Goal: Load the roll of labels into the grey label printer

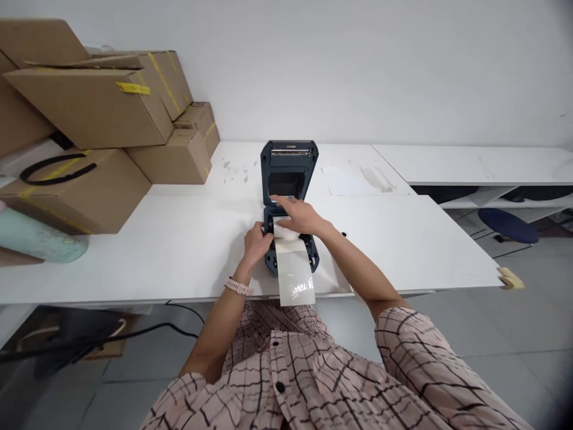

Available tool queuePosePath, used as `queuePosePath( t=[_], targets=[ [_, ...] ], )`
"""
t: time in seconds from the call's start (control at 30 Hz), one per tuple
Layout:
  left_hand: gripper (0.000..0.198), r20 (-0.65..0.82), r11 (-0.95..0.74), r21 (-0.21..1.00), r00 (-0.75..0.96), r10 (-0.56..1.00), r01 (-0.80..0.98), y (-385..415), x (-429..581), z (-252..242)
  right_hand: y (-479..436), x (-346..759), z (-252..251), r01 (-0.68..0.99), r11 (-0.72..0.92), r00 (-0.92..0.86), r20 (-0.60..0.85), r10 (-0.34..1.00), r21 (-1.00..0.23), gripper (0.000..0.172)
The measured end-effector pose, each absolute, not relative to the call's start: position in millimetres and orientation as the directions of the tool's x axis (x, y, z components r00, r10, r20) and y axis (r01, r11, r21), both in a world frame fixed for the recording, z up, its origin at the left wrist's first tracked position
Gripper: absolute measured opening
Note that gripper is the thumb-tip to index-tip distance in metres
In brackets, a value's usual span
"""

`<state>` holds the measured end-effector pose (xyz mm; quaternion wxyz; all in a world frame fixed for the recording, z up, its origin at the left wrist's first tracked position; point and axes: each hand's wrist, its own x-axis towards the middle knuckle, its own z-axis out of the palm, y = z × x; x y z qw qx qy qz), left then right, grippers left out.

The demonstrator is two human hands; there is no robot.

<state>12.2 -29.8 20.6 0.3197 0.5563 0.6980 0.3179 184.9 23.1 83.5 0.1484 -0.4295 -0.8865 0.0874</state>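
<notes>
A dark label printer (289,161) stands on the white table with its lid raised toward the wall. Inside its base lies a roll of white labels (286,230), and a glossy label strip (295,278) runs from it toward me, past the table's front edge. My left hand (258,243) is at the left side of the base, its fingers bent against the housing; whether they grip it is hard to see. Over the roll is my right hand (299,216), fingers apart, the index finger stretched toward the hinge.
Cardboard boxes (174,156) are piled at the left of the white table (188,239), with a black band on one. A pale green bottle (45,236) lies at the far left. Cables hang below the front edge. A blue stool (508,226) is at the right.
</notes>
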Motion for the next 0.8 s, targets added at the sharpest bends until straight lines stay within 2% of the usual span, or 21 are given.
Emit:
queuePosePath(
  t=[0.03,0.1,0.23,0.33,0.43,0.5,0.63,0.8],
  targets=[
    [0.034,-0.091,0.176,0.796,-0.173,0.981,0.579,-29.5,12.3,19.9,25.7,182.6,74.9,0.755,0.594,-0.598,0.080,0.798,-0.280,0.086],
    [0.034,-0.090,0.178,0.794,-0.176,0.980,0.582,-29.5,12.4,18.1,34.5,177.3,58.8,0.777,0.563,-0.596,-0.040,0.802,-0.281,0.104],
    [0.035,-0.091,0.184,0.807,-0.189,0.978,0.561,-30.6,12.2,14.4,47.9,173.8,48.9,0.735,0.568,-0.638,-0.092,0.765,-0.371,0.117],
    [0.037,-0.081,0.176,0.824,-0.195,0.977,0.538,-31.0,11.8,11.2,44.5,191.6,69.0,0.596,0.609,-0.739,-0.061,0.671,-0.524,0.115],
    [0.037,-0.071,0.168,0.839,-0.203,0.977,0.517,-30.3,11.4,6.9,33.6,228.7,101.5,0.363,0.624,-0.797,0.116,0.592,-0.692,0.106],
    [0.039,-0.065,0.163,0.850,-0.207,0.976,0.501,-29.6,11.1,3.8,28.3,257.4,119.1,0.280,0.592,-0.762,0.200,0.616,-0.756,0.103],
    [0.042,-0.076,0.163,0.875,-0.205,0.976,0.455,-28.8,10.7,-1.3,34.3,302.1,119.0,0.365,0.507,-0.605,0.215,0.767,-0.781,0.102],
    [0.047,-0.096,0.169,0.900,-0.196,0.976,0.401,-27.9,9.7,-6.1,64.3,317.1,64.8,0.475,0.332,-0.434,0.111,0.894,-0.815,0.101]
  ],
)
